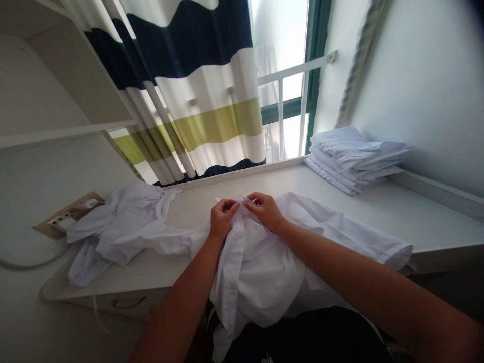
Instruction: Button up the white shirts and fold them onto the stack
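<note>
At the far left a power strip [64, 218] sits against the wall, with a plug in it and a grey cable trailing off below. Just beside it a crumpled white garment [121, 222] lies heaped on the white desk [397, 212], one end drooping over the desk's front edge.

In the middle a white shirt [257, 272] is spread across the desk and hangs over the near edge toward the person's lap. The left hand [222, 218] is closed narrow, its fingertips pinching a fold of the shirt near the top edge. Right next to it, almost touching, the right hand [266, 209] pinches the same strip of fabric, fingers curled in tight. A small button shows on the cloth just below the left hand.

Behind the hands a striped curtain [196, 101] in navy, white and green hangs before the window [287, 101] with its white rail.

At the far right, well apart from the hands, a stack of folded white garments [355, 159] rests on the desk against the wall.
</note>
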`<state>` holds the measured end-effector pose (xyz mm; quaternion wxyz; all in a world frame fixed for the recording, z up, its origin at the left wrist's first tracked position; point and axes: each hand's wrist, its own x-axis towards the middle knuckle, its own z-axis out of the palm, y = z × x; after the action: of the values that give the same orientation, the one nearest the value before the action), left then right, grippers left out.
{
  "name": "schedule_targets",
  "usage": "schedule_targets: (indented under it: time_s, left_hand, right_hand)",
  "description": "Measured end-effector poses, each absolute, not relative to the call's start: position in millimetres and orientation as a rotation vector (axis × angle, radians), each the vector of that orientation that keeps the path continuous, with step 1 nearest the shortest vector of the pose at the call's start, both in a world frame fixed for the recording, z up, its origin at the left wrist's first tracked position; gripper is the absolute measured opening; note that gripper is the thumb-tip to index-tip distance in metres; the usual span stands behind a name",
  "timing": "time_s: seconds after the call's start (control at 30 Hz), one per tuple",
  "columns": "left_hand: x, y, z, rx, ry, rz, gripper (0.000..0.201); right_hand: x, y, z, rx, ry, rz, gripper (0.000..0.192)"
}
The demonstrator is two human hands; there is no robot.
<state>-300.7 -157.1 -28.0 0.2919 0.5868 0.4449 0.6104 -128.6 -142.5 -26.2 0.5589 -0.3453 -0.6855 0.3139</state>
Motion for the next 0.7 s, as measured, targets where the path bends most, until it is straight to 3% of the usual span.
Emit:
schedule_targets:
  time_s: [0.7]
  left_hand:
    - [-298.4, -159.5, -25.1, 1.555, 1.151, 1.594, 0.024]
  right_hand:
    - [-130.8, -143.0, -31.5, -0.861, -1.674, 0.581, 0.014]
